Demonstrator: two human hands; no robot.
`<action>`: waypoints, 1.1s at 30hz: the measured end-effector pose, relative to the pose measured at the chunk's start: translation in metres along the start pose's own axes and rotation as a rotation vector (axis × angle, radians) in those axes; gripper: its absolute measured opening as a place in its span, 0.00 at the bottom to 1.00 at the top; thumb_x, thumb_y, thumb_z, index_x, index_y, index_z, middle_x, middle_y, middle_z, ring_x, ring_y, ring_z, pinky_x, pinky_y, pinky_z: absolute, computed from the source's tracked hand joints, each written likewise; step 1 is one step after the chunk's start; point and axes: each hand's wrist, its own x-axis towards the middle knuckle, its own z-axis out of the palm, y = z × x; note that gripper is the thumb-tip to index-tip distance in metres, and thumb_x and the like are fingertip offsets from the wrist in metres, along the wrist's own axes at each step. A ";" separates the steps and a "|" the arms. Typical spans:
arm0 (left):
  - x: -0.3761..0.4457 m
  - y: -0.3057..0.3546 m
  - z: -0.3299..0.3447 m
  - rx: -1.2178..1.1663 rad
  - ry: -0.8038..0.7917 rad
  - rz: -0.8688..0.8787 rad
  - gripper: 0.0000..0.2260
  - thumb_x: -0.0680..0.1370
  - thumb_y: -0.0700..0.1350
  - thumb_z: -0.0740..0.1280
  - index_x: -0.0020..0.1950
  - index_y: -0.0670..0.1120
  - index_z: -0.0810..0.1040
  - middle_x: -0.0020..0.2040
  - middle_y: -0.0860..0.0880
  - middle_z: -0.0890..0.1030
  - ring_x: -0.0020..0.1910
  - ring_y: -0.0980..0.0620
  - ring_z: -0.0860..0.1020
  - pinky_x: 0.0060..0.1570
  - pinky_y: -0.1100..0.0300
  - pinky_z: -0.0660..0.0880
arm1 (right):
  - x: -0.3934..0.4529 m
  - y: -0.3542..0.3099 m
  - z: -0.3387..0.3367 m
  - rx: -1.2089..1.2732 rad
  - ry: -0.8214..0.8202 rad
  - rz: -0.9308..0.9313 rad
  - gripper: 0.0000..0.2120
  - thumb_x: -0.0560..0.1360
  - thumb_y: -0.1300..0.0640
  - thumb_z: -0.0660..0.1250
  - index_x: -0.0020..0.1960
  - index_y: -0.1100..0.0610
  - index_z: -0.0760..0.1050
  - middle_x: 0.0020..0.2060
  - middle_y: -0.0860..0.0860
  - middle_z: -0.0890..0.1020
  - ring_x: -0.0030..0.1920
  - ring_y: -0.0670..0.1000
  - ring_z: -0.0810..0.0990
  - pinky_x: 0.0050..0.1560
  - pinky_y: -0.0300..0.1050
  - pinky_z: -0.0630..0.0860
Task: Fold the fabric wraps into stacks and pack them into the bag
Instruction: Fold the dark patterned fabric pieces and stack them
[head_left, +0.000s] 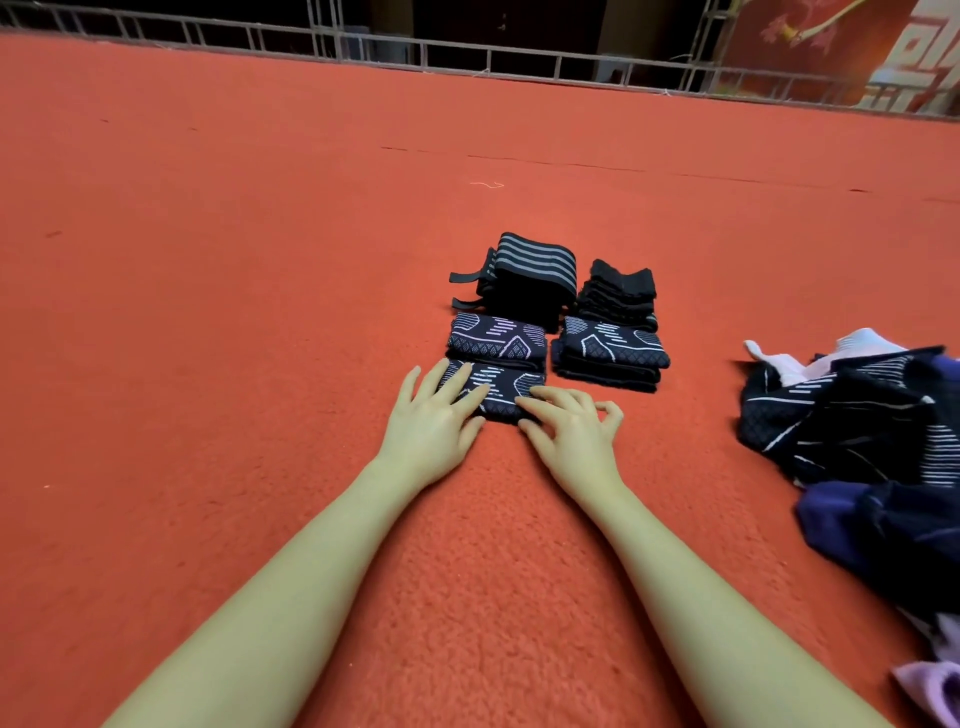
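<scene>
The loose heap of unfolded wraps at the right is cut off by the frame edge, so its full extent cannot be seen; dark patterned pieces with white lines lie tangled there with a pale pink piece on top and a plain dark purple cloth below. That purple cloth may be the bag, but the view does not settle it. A scrap of lilac fabric shows at the bottom right corner, also cropped.

On the red carpet, the left hand lies flat with straight, spread fingers pressing on the near-left folded wrap, covering its left part. The right hand touches the same wrap's near right edge with bent fingers; the thumb and forefinger curl toward each other off to the side, and whether they pinch any cloth is hard to make out.

Just beyond this wrap lies a second patterned folded wrap, touching it. To the right, near but apart, sits a stack of patterned wraps. Behind these stand a grey-striped black band stack, with straps sticking out leftward, and a plain black stack just beside it.

A metal railing runs along the carpet's far edge.
</scene>
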 end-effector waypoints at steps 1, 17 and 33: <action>-0.003 0.003 -0.004 -0.007 0.014 -0.002 0.21 0.74 0.54 0.57 0.59 0.49 0.81 0.60 0.45 0.80 0.60 0.41 0.78 0.59 0.40 0.71 | -0.004 0.000 -0.003 0.013 -0.016 0.022 0.13 0.75 0.50 0.68 0.60 0.45 0.78 0.62 0.43 0.77 0.63 0.50 0.71 0.54 0.45 0.50; -0.006 0.151 -0.054 -0.285 0.064 0.143 0.20 0.73 0.53 0.56 0.55 0.48 0.82 0.52 0.50 0.83 0.56 0.43 0.79 0.55 0.53 0.59 | -0.093 0.051 -0.127 -0.183 0.362 0.056 0.15 0.69 0.52 0.57 0.47 0.53 0.80 0.53 0.51 0.80 0.53 0.51 0.69 0.49 0.47 0.57; 0.032 0.281 -0.046 -0.422 -0.155 0.268 0.20 0.81 0.51 0.58 0.74 0.55 0.64 0.73 0.54 0.64 0.70 0.49 0.61 0.62 0.55 0.52 | -0.131 0.141 -0.179 -0.619 0.395 0.194 0.07 0.61 0.62 0.75 0.36 0.56 0.79 0.45 0.53 0.80 0.52 0.57 0.69 0.52 0.53 0.58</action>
